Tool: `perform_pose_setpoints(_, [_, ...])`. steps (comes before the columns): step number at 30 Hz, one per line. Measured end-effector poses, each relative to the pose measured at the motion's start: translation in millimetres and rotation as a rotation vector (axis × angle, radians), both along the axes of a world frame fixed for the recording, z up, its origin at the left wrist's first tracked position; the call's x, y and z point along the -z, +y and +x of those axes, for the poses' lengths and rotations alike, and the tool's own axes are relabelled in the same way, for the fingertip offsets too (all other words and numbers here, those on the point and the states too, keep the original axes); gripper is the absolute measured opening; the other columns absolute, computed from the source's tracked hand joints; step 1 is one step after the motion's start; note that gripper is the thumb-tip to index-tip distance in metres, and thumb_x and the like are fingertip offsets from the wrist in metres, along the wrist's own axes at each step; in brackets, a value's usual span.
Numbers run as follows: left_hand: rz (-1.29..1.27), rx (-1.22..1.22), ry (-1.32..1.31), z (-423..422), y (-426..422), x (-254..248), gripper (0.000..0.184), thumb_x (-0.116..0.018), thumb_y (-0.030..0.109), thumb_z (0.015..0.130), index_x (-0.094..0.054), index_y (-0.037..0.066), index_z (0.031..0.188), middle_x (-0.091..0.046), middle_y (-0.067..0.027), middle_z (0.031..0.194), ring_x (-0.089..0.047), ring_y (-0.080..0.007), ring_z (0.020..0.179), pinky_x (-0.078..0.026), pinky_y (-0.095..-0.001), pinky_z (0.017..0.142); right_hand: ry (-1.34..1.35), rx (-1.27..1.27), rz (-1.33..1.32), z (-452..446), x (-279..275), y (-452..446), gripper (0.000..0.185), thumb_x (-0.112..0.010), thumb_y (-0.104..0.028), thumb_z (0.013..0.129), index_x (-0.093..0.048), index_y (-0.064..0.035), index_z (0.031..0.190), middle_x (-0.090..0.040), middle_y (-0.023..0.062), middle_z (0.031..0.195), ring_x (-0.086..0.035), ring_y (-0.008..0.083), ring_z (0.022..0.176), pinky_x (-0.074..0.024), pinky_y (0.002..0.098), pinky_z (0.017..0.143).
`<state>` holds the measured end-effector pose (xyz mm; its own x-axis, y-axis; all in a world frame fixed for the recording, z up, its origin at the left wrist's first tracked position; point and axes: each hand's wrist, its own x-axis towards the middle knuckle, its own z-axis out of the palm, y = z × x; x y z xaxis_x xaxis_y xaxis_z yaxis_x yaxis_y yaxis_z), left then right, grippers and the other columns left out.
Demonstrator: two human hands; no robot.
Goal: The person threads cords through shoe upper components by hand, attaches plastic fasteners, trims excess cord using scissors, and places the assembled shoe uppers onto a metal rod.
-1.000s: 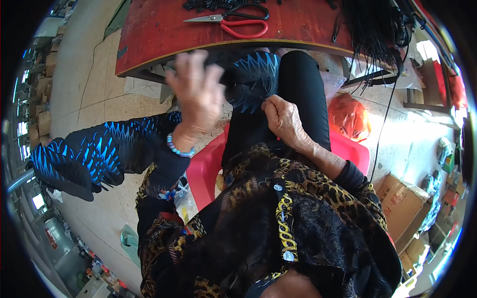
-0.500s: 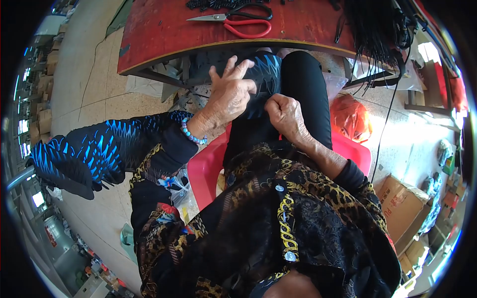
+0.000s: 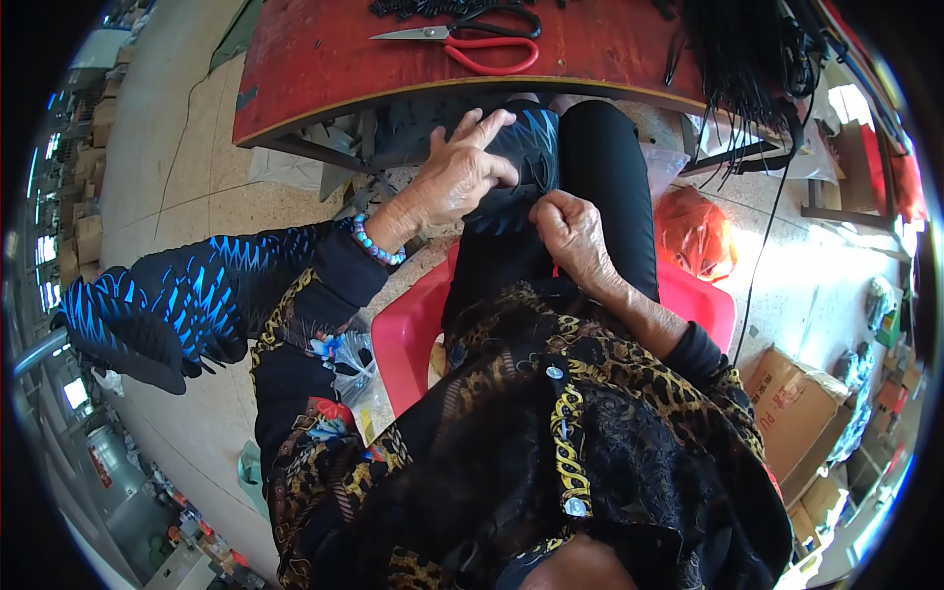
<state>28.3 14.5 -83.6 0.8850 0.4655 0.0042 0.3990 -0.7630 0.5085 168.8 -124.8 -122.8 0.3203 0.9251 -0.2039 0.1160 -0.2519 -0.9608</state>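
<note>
Black material with a jagged blue pattern (image 3: 536, 128) lies across the lap, over one trouser leg. My left hand (image 3: 460, 175) is above its left side. Its thumb and forefinger are drawn together beside a thin dark loop (image 3: 540, 169), while the other fingers stretch away; what the fingertips pinch is hidden. My right hand (image 3: 572, 234) is closed in a fist at the lower right edge of the material, and its own fingers hide what is in it. More blue-patterned black material (image 3: 202, 295) hangs to the left, behind my left forearm.
Ahead is a red table (image 3: 324, 69) bearing scissors (image 3: 482, 44), small black pieces (image 3: 418, 8) and a bundle of black strands (image 3: 737, 59) hanging over its edge. Around the pink seat (image 3: 398, 324) are an orange-red bag (image 3: 693, 236) and a cardboard box (image 3: 792, 403).
My left hand has tilted, and its thumb and forefinger have moved right towards the dark loop, which now stands out clearly. My right hand has shifted slightly right and stays closed.
</note>
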Motion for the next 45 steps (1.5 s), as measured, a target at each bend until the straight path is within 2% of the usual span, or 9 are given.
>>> perform_pose_setpoints(18, [-0.076,0.121,-0.018,-1.7,12.0,9.7,0.014,-0.064,0.010,0.074,-0.071,0.017,0.084,-0.033,-0.0051,0.145,-0.021,-0.0376,0.136,-0.020,-0.0665,0.097,-0.222,-0.013,0.088,0.0,0.3,3.1,0.016,-0.050,-0.008,0.078,-0.060,0.0009,0.069,-0.055,0.0071,0.057,-0.042,0.0157,0.046,-0.0382,0.0278,0.045])
perform_pose_setpoints(25, [0.038,0.117,-0.024,0.0,8.7,8.1,0.009,-0.068,0.018,0.072,-0.071,0.019,0.081,-0.035,-0.0042,0.143,-0.023,-0.0341,0.135,-0.019,-0.0676,0.096,-0.419,-0.007,0.145,-0.3,2.0,12.2,0.014,-0.051,-0.007,0.073,-0.056,-0.0003,0.062,-0.054,0.0121,0.052,-0.043,0.0235,0.041,-0.0402,0.0368,0.043])
perform_pose_setpoints(27, [0.005,0.128,-0.025,-1.5,9.0,10.3,0.011,-0.069,0.021,0.071,-0.071,0.019,0.082,-0.035,-0.0038,0.142,-0.023,-0.0334,0.135,-0.018,-0.0678,0.097,-0.483,-0.036,0.066,-1.2,0.6,10.4,0.014,-0.052,-0.008,0.072,-0.056,0.0000,0.062,-0.056,0.0169,0.054,-0.047,0.0333,0.042,-0.0413,0.0413,0.044])
perform_pose_setpoints(29, [-0.052,0.109,0.045,0.3,4.1,-3.9,0.011,-0.069,0.019,0.074,-0.071,0.018,0.085,-0.033,-0.0038,0.146,-0.021,-0.0333,0.138,-0.019,-0.0625,0.101,-0.451,-0.031,0.072,0.4,0.0,10.9,0.015,-0.053,-0.009,0.073,-0.056,-0.0002,0.061,-0.056,0.0184,0.054,-0.047,0.0353,0.042,-0.0409,0.0416,0.043])
perform_pose_setpoints(34, [-0.009,0.091,0.015,-1.5,1.3,3.4,0.017,-0.069,0.021,0.073,-0.070,0.020,0.091,-0.034,-0.0023,0.147,-0.023,-0.0333,0.137,-0.014,-0.0661,0.101,-0.540,-0.119,0.104,-6.7,4.8,11.6,0.015,-0.053,-0.012,0.077,-0.054,-0.0017,0.066,-0.058,0.0211,0.058,-0.053,0.0403,0.046,-0.0423,0.0446,0.043])
perform_pose_setpoints(38, [0.194,0.106,-0.074,-0.9,-7.5,19.2,0.010,-0.065,0.023,0.076,-0.068,0.021,0.086,-0.037,-0.0021,0.143,-0.023,-0.0336,0.137,-0.012,-0.0711,0.098,-0.675,-0.140,0.195,-1.1,17.1,5.4,0.021,-0.054,-0.017,0.080,-0.053,-0.0050,0.063,-0.058,0.0173,0.054,-0.055,0.0373,0.042,-0.0437,0.0435,0.038])
perform_pose_setpoints(42, [0.448,0.199,-0.071,9.7,-7.4,20.5,0.009,-0.067,0.016,0.074,-0.062,0.013,0.081,-0.044,-0.0053,0.137,-0.031,-0.0336,0.133,-0.014,-0.0673,0.099,-1.215,-0.290,0.021,-5.8,22.4,13.8,0.018,-0.053,-0.018,0.079,-0.057,-0.0065,0.066,-0.061,0.0154,0.057,-0.058,0.0329,0.045,-0.0388,0.0459,0.032])
perform_pose_setpoints(44, [0.465,0.193,-0.128,8.5,-8.5,23.0,0.009,-0.067,0.015,0.074,-0.061,0.012,0.080,-0.045,-0.0066,0.135,-0.033,-0.0341,0.132,-0.015,-0.0670,0.099,-1.177,-0.576,-0.034,20.0,24.7,19.4,0.015,-0.053,-0.016,0.078,-0.058,-0.0082,0.066,-0.060,0.0116,0.057,-0.057,0.0265,0.043,-0.0335,0.0433,0.026])
perform_pose_setpoints(45, [0.469,0.177,-0.174,5.2,-7.0,23.8,0.009,-0.066,0.013,0.073,-0.059,0.011,0.080,-0.046,-0.0079,0.134,-0.034,-0.0345,0.131,-0.016,-0.0666,0.100,-1.295,-0.561,0.149,25.8,-29.5,27.9,0.011,-0.054,-0.016,0.078,-0.058,-0.0074,0.072,-0.058,0.0114,0.056,-0.056,0.0243,0.042,-0.0366,0.0408,0.029])
